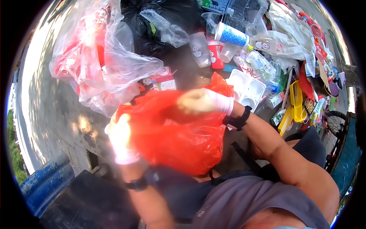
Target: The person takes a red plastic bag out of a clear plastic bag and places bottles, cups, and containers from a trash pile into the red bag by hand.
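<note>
At the near edge, the person's grey shirt (259, 202) fills the lower part of the view, and a forearm reaches up on each side, with a black band on the left wrist (138, 184) and another on the right wrist (237, 120). Just beyond, a crumpled red plastic bag (183, 141) spreads in front of the body, between the two arms. The left hand (121, 133), in a pale glove with a pink cuff, is at the bag's left side; glare and blur wash it out, so I cannot tell whether its fingers are clamped on the plastic. The right hand (198, 101), gloved alike, lies across the bag's upper part with its fingers bunched together; blur hides whether they pinch it. Past the bag, a red-and-white carton (162, 80) lies near its top edge, and a white compartment tray (251, 89) sits to the right, with clear bottles (261, 65) and yellow plastic pieces (297, 95) further right. Farther out are a red cup (216, 54), a translucent cup (199, 49) beside it and a tilted blue-and-white cup (231, 34). Up left, a clear bag (126, 65) with red material inside bulges near a black bag (160, 19).
</note>
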Action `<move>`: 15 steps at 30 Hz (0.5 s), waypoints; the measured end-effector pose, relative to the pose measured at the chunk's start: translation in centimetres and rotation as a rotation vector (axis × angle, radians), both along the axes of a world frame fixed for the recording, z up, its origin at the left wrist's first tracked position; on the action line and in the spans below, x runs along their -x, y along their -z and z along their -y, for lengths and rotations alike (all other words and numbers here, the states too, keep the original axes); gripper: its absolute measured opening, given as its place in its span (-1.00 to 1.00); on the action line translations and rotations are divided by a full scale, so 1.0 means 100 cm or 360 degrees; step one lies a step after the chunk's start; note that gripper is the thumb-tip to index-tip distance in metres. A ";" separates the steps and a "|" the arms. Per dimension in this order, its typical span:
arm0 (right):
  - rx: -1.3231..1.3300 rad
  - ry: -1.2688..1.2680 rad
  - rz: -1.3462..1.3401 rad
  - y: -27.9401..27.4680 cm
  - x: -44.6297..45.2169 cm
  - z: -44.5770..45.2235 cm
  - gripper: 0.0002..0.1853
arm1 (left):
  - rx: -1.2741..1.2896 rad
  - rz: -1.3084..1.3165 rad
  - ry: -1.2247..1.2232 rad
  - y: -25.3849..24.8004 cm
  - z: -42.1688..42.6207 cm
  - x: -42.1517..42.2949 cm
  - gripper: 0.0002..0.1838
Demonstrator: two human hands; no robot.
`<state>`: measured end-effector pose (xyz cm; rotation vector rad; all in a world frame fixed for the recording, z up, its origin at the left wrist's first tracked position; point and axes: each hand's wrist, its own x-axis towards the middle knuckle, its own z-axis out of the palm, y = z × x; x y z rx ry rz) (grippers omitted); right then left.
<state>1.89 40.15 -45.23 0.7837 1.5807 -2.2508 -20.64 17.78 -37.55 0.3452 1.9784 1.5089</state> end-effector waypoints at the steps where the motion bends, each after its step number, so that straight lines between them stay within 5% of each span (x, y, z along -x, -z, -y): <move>1: -0.0240 0.0254 0.0020 -0.006 0.007 -0.017 -0.40 | -0.0005 0.0067 0.0019 -0.001 0.002 0.000 -0.62; 2: -0.0483 0.0508 0.0037 -0.006 0.016 -0.037 -0.39 | -0.0014 0.0131 0.0037 -0.003 0.004 0.001 -0.62; 4: -0.1618 0.0730 0.0263 0.021 0.042 -0.079 -0.24 | 0.0084 0.0095 0.0098 -0.006 0.004 0.000 -0.63; 6: -0.2334 0.0626 0.0518 0.065 0.064 -0.114 0.00 | 0.0285 -0.0121 0.0169 -0.008 0.003 0.001 -0.62; 7: -0.2021 0.0398 0.0597 0.052 0.071 -0.125 0.14 | 0.0263 -0.0071 0.0145 -0.013 0.000 -0.001 -0.63; 10: -0.2407 0.0001 0.0945 0.100 0.093 -0.133 0.22 | 0.0194 0.0131 0.0050 -0.033 -0.001 -0.011 -0.61; 15: -0.2397 0.0060 0.1120 0.127 0.102 -0.129 0.29 | 0.0387 0.0011 0.0257 -0.047 0.005 -0.012 -0.66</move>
